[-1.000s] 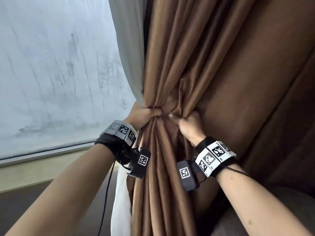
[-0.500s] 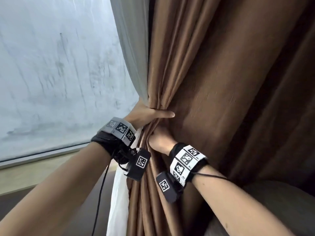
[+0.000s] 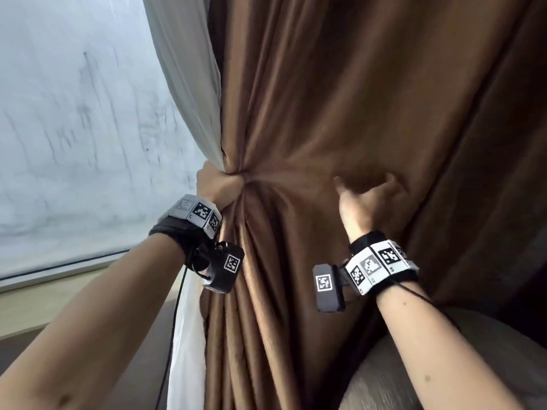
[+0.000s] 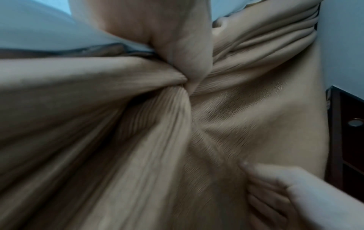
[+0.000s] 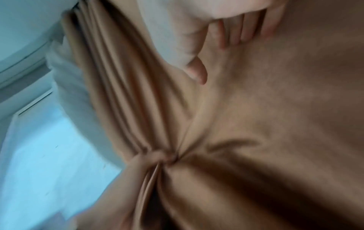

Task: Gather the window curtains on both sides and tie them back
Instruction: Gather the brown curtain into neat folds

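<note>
A brown curtain (image 3: 340,99) hangs in front of me, and a white sheer curtain (image 3: 189,84) runs along its left edge. My left hand (image 3: 220,184) grips both, bunched into a tight gather at about waist height; folds fan out from that fist (image 4: 183,51). My right hand (image 3: 365,196) is off to the right of the gather. Its fingers are spread and only lightly bent, and they touch the loose, ungathered brown fabric (image 5: 206,31). Nothing is held in it. No tie-back band shows in any view.
A frosted window pane (image 3: 74,128) and its sill (image 3: 44,300) fill the left. A grey cushion or seat back (image 3: 399,380) sits low at the right. A dark wooden piece of furniture (image 4: 346,140) stands beside the curtain. A black cable (image 3: 174,321) dangles from my left wrist.
My right hand has let go of the bunch just under my left hand and moved out to the right onto the loose fabric. My left hand keeps its hold.
</note>
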Available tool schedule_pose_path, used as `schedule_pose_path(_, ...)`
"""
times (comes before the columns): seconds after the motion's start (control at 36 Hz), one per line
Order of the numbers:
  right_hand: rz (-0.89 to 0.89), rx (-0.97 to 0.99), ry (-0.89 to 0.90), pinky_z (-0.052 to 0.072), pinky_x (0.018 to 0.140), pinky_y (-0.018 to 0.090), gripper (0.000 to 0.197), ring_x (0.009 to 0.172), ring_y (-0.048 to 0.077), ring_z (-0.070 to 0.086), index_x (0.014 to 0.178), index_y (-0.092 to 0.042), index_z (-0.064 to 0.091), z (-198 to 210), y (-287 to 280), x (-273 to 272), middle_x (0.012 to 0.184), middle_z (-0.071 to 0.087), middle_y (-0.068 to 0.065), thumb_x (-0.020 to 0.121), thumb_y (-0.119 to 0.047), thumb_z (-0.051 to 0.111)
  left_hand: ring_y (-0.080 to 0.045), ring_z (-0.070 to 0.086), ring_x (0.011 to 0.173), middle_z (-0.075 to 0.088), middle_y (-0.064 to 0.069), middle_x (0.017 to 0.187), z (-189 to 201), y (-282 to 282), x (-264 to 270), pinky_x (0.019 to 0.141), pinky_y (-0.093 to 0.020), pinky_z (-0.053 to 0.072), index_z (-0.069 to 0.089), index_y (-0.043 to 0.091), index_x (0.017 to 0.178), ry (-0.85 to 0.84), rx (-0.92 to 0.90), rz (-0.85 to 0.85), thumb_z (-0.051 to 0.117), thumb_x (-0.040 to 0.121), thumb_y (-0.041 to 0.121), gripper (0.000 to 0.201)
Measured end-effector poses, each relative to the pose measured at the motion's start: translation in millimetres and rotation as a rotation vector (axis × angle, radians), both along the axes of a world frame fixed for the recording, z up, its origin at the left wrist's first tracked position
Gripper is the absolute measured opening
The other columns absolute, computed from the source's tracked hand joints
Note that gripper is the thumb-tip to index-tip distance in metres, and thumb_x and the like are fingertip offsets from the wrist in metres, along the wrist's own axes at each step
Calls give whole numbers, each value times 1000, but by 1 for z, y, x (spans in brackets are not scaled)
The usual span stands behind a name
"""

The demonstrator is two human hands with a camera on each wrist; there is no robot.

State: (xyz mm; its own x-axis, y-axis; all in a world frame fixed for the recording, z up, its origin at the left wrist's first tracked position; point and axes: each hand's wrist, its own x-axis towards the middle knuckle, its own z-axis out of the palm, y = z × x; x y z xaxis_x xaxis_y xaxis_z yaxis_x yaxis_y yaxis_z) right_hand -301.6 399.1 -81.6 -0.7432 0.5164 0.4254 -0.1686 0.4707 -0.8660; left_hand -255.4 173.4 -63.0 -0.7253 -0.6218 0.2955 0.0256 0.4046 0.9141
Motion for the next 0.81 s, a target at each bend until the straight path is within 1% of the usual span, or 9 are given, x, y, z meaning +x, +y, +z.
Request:
schedule_pose_path(0.11,-96,-20,-110,22,116,42,137,141,34,24,148,-5,15,-19,24,-11,151,24,19,47,-75,75,-29,56,117,61,-9,127,1,0,4,92,-25,42,58,14,129,7,-13,-10,79,70,25,63)
schedule_pose_path(0.25,-49,-137,-212,12,117,38,149,147,29,13,152,-7,-3,-31,36,-15,158,11,18,45,-73,78,-28,57,117,62,-9,126,3,3,7,96,-28,44,59,14,128,0,-15,-16,79,69,25,63)
schedule_pose_path(0.31,-25,-194,-206,13,117,37,143,145,31,21,152,-8,-2,-31,37,-16,156,19,20,51,-64,82,-28,57,117,62,-9,126,3,5,7,96,-27,44,58,14,129,-4,-6,-20,79,70,24,63)
schedule_pose_path(0.36,-2,-287,-187,23,117,43,134,134,36,40,152,-13,4,-32,37,-21,144,42,24,54,-56,85,-28,56,118,61,-9,127,3,5,8,98,-28,44,57,14,129,-5,-2,-22,79,70,23,64)
schedule_pose_path(0.44,-6,-272,-171,41,104,41,97,117,38,57,142,-11,38,-30,35,-20,126,61,21,64,-48,83,-27,56,117,61,-9,127,2,5,8,94,-25,42,57,13,129,3,17,-20,80,71,23,63)
schedule_pose_path(0.53,11,-224,-99,47,87,36,54,109,38,62,115,1,64,-31,29,-14,116,66,23,80,-38,75,-27,57,116,62,-8,125,4,5,8,90,-23,41,58,13,128,-2,38,-19,80,70,24,64)
schedule_pose_path(0.61,3,-186,-50,47,83,39,44,102,40,63,106,5,66,-36,21,-9,110,67,26,85,-34,69,-26,57,115,62,-7,124,4,7,8,91,-24,42,58,13,128,10,53,-27,80,70,23,63)
schedule_pose_path(0.72,99,-83,9,41,97,40,38,113,42,55,114,11,60,-43,8,-11,124,58,28,90,-19,62,-26,58,112,64,-7,121,8,13,16,98,-36,48,60,15,124,-12,56,-100,80,60,25,68)
schedule_pose_path(0.81,233,-89,-172,38,99,38,35,120,42,51,120,9,57,-37,2,-14,128,56,29,94,-15,51,-23,60,107,65,-3,116,7,16,22,98,-40,49,59,18,123,-10,83,-200,75,49,27,76)
